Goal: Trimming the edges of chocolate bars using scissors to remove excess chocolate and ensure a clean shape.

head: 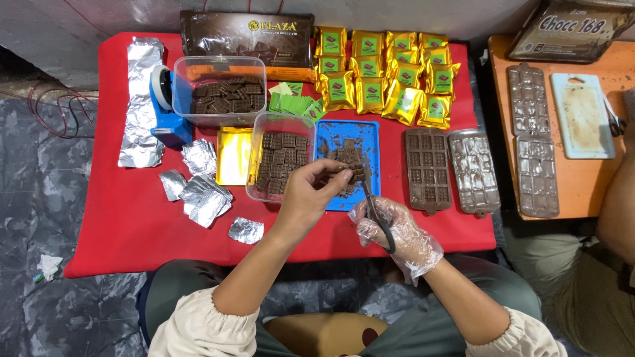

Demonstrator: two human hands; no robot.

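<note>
Head view: left hand (311, 195) was bare, fingers closed on a small chocolate square (348, 173) above the blue tray (368, 132), just inside the tray's near edge. Right hand (397, 231), in a clear plastic glove, had fingers wrapped round dark scissors (374, 208), tips pointing up at the square; blades' gap too small to tell. Clear tub (254, 172) w/ chocolate squares sat touching the tray's left edge; a 2nd clear tub (218, 89) stood behind it. Brown mould (428, 168) and clear mould (473, 172) lay just right of the tray, near the red table (132, 225) front edge. Foil pieces (202, 192) were scattered left. Gold packets (390, 73) crowded the far edge. Open room: bare red strip along near-left edge, between foil and the person's lap.
</note>
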